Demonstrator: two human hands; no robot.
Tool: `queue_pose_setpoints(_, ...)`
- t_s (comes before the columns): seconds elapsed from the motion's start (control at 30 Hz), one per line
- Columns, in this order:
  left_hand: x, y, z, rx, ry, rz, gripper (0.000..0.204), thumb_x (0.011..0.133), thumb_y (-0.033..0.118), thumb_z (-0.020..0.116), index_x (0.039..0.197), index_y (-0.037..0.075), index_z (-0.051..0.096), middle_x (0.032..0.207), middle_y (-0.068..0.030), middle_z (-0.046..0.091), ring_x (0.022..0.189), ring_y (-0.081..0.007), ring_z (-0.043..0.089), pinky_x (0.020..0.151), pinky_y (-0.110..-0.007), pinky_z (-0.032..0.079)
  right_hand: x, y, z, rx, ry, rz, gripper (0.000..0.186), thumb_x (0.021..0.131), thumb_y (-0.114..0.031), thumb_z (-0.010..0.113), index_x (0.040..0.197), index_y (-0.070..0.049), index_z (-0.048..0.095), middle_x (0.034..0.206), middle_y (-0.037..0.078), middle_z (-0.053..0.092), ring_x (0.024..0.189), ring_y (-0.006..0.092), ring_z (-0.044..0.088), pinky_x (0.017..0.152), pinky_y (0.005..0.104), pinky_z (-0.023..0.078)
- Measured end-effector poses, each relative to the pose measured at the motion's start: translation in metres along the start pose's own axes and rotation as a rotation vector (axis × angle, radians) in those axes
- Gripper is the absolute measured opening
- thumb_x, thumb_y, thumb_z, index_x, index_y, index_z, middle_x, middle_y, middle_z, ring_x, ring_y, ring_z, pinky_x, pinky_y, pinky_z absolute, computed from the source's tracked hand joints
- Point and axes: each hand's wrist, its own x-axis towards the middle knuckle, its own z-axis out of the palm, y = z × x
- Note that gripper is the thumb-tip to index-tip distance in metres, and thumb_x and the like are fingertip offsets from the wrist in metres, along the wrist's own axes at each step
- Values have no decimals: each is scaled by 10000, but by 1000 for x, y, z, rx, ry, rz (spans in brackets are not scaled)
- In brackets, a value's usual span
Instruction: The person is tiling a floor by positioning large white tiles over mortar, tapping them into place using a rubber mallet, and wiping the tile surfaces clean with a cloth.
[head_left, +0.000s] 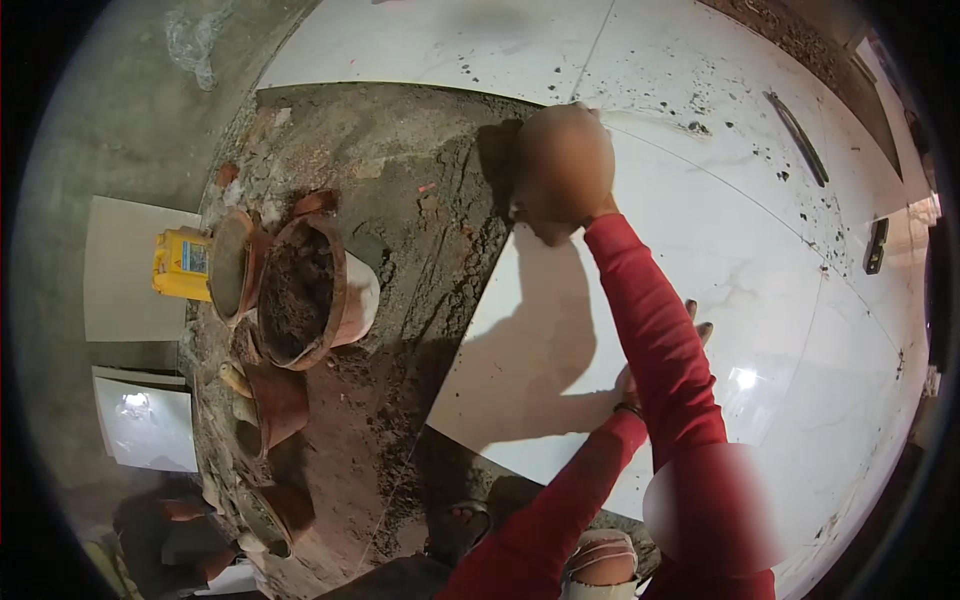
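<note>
A large white marbled tile (530,350) lies at the edge of a rough bed of grey-brown mortar (420,180). My left hand (704,331) rests on the tile, its fingertips spread; my right forearm crosses over and hides the middle of it. Farther off, my right hand (565,170) is at the tile's far left corner, beside the mortar. A blur covers that hand, so its fingers and anything in them cannot be made out. Both arms wear red sleeves.
Left on the mortar stand a pan heaped with dark mix (300,295), more tilted pans and a yellow jerrycan (182,265). Loose tiles (140,268) lie at far left. On the laid tiles are crumbs, a dark curved strip (797,140) and a spirit level (876,246).
</note>
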Motion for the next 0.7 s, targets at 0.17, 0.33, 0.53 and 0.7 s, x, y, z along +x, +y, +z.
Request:
queue_pose_setpoints(0.17,1,2,1,15,8,-7,742,971,538,384,1568,98,364,1633,-162,320,1528,-400,209,1224,-678,49,11,25,-11,-338,-11,-9,407,894,-395,671,1233,-171,659,1248,183,548,1202,385,500,941,542,466)
queue_pose_setpoints(0.33,-6,-9,3,86,-28,-49,731,969,525,396,1558,93,383,1622,-168,339,1522,-397,227,1224,-676,59,-1,7,-21,35,34,-36,385,923,-376,637,1232,-150,672,1289,211,546,1206,434,490,960,564,459)
queue_pose_setpoints(0.53,13,9,-11,22,-27,4,720,966,509,408,1547,85,403,1610,-179,356,1514,-398,247,1225,-671,74,42,133,-40,272,370,-5,407,963,-381,515,1242,-123,659,1327,206,606,1243,445,479,982,595,431)
queue_pose_setpoints(0.7,4,1,33,-429,424,-55,739,970,520,395,1555,69,376,1622,-191,324,1518,-402,236,1231,-664,67,54,29,-26,-149,-125,-21,408,984,-411,506,1126,-87,709,1227,169,672,1217,438,518,1011,557,446)
